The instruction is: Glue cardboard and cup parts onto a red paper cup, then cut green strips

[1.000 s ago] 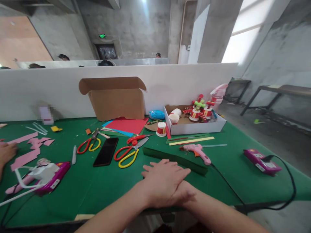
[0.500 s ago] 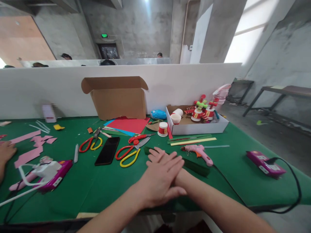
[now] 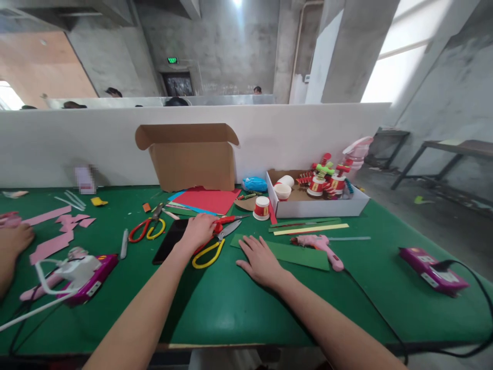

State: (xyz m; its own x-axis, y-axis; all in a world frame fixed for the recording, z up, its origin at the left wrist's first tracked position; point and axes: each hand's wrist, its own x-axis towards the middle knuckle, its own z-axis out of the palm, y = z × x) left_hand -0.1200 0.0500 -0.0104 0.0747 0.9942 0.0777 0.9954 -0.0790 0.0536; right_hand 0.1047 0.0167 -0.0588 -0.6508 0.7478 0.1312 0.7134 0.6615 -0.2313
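My right hand (image 3: pixel 261 261) lies flat and open, fingers spread, on the left end of a dark green paper sheet (image 3: pixel 296 253) on the green table (image 3: pixel 215 303). My left hand (image 3: pixel 199 229) reaches forward and curls over the red handle of the red-and-yellow scissors (image 3: pixel 210 249), beside a black phone (image 3: pixel 171 245). Its fingers are bent around the handle; the scissors still rest on the table. A pink glue gun (image 3: pixel 321 246) lies just right of the green sheet.
A second pair of scissors (image 3: pixel 146 229), red and blue paper (image 3: pixel 210 199), an open cardboard box (image 3: pixel 190 154), a white box of paper-cup crafts (image 3: pixel 319 198), pink paper strips (image 3: pixel 54 231), purple chargers (image 3: pixel 433 268) with cables. Another person's hand (image 3: pixel 13 241) rests at the far left.
My hands were stacked together on the green sheet; now they have parted. The left one moved left to the scissors handle, the right stayed flat on the sheet, which now lies flatter.
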